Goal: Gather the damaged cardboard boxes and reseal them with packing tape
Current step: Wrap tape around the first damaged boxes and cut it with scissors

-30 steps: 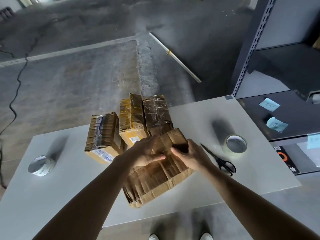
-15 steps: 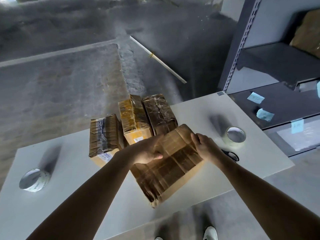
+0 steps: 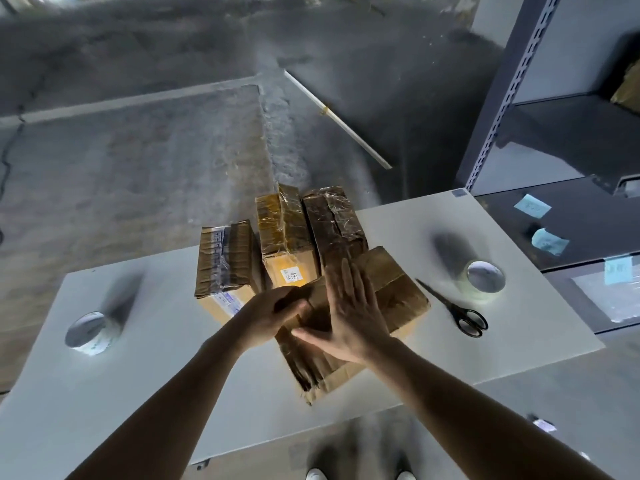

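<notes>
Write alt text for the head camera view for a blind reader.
A person's right hand presses flat on a crumpled cardboard box on a white table while the left hand grips its edge. Three taped boxes stand behind.

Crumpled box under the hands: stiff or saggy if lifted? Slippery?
The crumpled box likely sags: its walls are creased and the near end looks torn. Its glossy taped top may feel slick under the flat right hand. Its near corner lies close to the table edge; a push that way might tip it off.
</notes>
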Demonstrator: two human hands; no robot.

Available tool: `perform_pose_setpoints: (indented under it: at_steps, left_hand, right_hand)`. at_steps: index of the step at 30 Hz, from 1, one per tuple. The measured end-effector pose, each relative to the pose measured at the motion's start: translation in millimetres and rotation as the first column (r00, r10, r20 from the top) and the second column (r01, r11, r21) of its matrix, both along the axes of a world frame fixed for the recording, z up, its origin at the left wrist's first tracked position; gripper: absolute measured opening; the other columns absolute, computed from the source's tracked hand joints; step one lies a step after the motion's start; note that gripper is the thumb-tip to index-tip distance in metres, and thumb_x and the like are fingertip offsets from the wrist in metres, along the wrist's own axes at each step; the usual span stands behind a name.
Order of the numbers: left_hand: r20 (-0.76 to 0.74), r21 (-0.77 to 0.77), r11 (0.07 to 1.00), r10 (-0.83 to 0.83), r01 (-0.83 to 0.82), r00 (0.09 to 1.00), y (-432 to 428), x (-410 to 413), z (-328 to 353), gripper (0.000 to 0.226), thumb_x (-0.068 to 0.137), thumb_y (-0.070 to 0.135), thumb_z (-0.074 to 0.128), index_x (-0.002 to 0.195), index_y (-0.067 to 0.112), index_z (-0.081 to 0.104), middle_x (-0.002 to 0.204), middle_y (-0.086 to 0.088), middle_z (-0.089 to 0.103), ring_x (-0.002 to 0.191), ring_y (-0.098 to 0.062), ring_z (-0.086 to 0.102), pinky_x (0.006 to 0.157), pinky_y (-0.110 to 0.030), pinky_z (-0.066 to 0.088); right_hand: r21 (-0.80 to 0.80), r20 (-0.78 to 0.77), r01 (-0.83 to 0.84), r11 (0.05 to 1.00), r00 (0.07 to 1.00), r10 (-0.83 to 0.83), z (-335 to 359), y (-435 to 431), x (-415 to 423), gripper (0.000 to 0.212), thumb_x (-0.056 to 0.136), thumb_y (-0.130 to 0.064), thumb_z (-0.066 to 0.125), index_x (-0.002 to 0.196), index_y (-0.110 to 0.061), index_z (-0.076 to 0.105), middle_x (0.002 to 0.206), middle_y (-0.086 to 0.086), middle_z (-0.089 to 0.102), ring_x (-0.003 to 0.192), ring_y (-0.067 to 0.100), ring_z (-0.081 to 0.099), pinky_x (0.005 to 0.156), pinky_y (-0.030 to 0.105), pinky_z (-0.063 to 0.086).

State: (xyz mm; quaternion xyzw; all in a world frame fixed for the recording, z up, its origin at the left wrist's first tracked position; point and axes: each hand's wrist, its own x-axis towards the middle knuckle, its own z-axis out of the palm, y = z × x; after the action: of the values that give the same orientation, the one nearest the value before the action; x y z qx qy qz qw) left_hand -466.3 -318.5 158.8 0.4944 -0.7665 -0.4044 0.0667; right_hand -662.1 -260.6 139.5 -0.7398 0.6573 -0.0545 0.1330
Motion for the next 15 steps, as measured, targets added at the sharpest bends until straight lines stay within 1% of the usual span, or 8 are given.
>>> perform_pose_setpoints:
  at_steps: [2,3,5,7,10,12,15]
  left_hand:
    - [-0.008,-0.031,1.0,-0.003,0.003,1.0,3,1,-1,0.03,0.099,0.043,0.051,0.121,0.025,0.059,0.101,0.011,0.066,0.091,0.004,0.061,0.072,-0.012,0.049]
    - [-0.013,-0.035,0.999,-0.001,0.0,1.0,3,3,-2,0.027,0.098,0.042,0.053,0.121,0.028,0.059,0.1,0.015,0.065,0.091,0.006,0.061,0.071,-0.01,0.048]
    - [-0.034,-0.03,0.999,0.016,-0.017,0.999,3,4,-4,0.028,0.097,0.041,0.055,0.122,0.031,0.059,0.099,0.017,0.064,0.091,0.003,0.063,0.072,-0.012,0.05]
    - [-0.058,-0.023,0.999,0.025,-0.026,0.998,2,5,-6,0.031,0.094,0.043,0.056,0.122,0.03,0.06,0.1,0.014,0.066,0.091,0.002,0.064,0.071,-0.014,0.05]
    - [-0.068,-0.011,1.0,0.025,-0.026,0.997,0,5,-9,0.043,0.091,0.049,0.055,0.127,0.027,0.06,0.107,0.007,0.067,0.094,-0.001,0.064,0.072,-0.013,0.05]
    - [-0.059,-0.004,0.999,0.037,-0.037,0.998,-1,5,-11,0.046,0.091,0.049,0.055,0.13,0.025,0.059,0.11,0.005,0.066,0.097,-0.004,0.063,0.072,-0.013,0.05]
    - [-0.052,-0.003,0.999,0.042,-0.042,0.998,-1,5,-13,0.051,0.089,0.052,0.053,0.131,0.024,0.057,0.112,0.004,0.065,0.1,-0.005,0.063,0.072,-0.014,0.052]
  right_hand:
    - [-0.009,-0.023,-0.011,1.0,1.0,0.011,-2,-2,0,0.129,0.069,-0.098,0.019,0.156,-0.011,-0.018,0.158,0.02,-0.031,0.148,0.034,-0.024,0.124,0.049,-0.005]
    - [-0.005,-0.038,0.004,1.0,0.999,-0.004,-3,-5,-7,0.129,0.068,-0.099,0.016,0.155,-0.012,-0.021,0.157,0.019,-0.034,0.148,0.034,-0.027,0.123,0.047,-0.009]
    - [0.009,-0.055,0.068,0.998,0.996,-0.067,-1,-11,-27,0.128,0.067,-0.098,0.019,0.153,-0.015,-0.026,0.155,0.018,-0.037,0.147,0.034,-0.029,0.12,0.044,-0.015]
    - [0.034,-0.06,0.131,0.991,0.99,-0.129,1,-17,-49,0.129,0.068,-0.098,0.024,0.153,-0.015,-0.027,0.155,0.018,-0.037,0.147,0.034,-0.028,0.118,0.044,-0.016]
    - [0.058,-0.024,0.172,0.983,0.985,-0.171,4,-23,-68,0.13,0.067,-0.097,0.03,0.155,-0.016,-0.022,0.16,0.018,-0.03,0.15,0.036,-0.021,0.121,0.047,-0.01]
    - [0.058,-0.002,0.181,0.982,0.983,-0.181,3,-25,-75,0.128,0.069,-0.094,0.034,0.156,-0.016,-0.018,0.162,0.019,-0.021,0.152,0.037,-0.013,0.123,0.048,-0.002]
    - [0.068,0.011,0.211,0.975,0.977,-0.212,3,-26,-92,0.121,0.073,-0.09,0.033,0.157,-0.016,-0.012,0.164,0.021,-0.009,0.152,0.04,0.002,0.122,0.05,0.011]
